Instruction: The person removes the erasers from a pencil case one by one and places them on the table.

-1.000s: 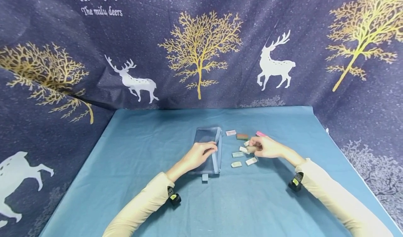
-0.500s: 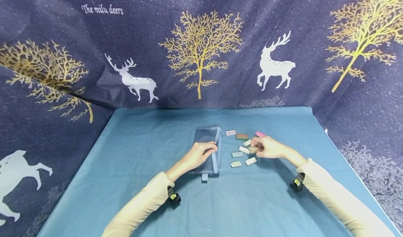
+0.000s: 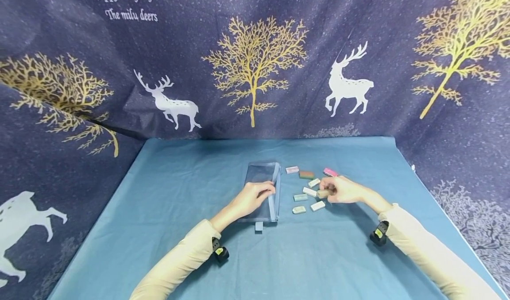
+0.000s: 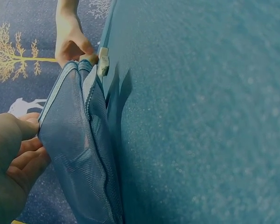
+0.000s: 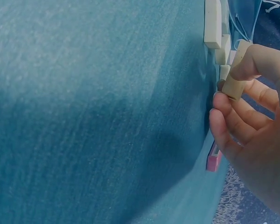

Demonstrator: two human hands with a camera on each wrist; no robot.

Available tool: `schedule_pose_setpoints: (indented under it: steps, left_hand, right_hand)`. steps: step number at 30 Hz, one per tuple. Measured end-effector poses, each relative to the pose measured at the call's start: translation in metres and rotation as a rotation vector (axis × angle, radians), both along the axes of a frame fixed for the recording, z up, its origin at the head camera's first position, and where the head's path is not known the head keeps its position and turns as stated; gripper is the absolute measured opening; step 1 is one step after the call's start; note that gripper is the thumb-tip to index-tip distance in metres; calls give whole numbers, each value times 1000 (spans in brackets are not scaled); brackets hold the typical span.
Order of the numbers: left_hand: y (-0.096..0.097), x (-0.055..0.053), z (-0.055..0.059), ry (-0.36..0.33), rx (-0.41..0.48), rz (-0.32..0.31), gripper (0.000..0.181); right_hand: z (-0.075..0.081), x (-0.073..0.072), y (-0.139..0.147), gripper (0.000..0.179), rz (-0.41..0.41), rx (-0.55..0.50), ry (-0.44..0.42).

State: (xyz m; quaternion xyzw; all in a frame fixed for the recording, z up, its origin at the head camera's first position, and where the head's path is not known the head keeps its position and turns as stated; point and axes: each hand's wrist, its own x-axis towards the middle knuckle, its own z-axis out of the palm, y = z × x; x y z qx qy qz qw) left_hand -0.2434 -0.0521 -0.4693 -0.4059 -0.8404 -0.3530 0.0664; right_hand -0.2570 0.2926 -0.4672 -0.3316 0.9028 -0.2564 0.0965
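My left hand (image 3: 248, 199) pinches the upper edge of a blue mesh zipper pouch (image 4: 72, 135), lifting that side so its mouth gapes toward the right. Between the thumb and fingers of my right hand (image 3: 344, 190) is a tan eraser (image 5: 236, 77), close over the cloth at the right side of the group. Around it lie several small erasers: a white eraser (image 3: 310, 192), another white eraser (image 3: 318, 205), a pale green eraser (image 3: 300, 197) and a brown-and-green eraser (image 3: 306, 175). A pink eraser (image 3: 330, 172) sits just behind the right hand.
Blue cloth (image 3: 179, 180) covers the table. Behind it hangs a dark blue curtain (image 3: 279, 96) printed with deer and trees. A small fabric tab (image 3: 259, 227) sticks out from the pouch's near edge.
My right hand has shifted slightly to the right with the tan eraser, showing more of the white erasers. The left hand keeps its grip on the pouch in the same place.
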Motion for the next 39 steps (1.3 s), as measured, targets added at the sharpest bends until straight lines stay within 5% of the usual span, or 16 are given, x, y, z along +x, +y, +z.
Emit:
schedule_pose_setpoints:
  steps: [39]
  left_hand:
    - [1,0,-3,-14,18,-19,17]
  right_hand:
    - [1,10,16,33,78,7,-88]
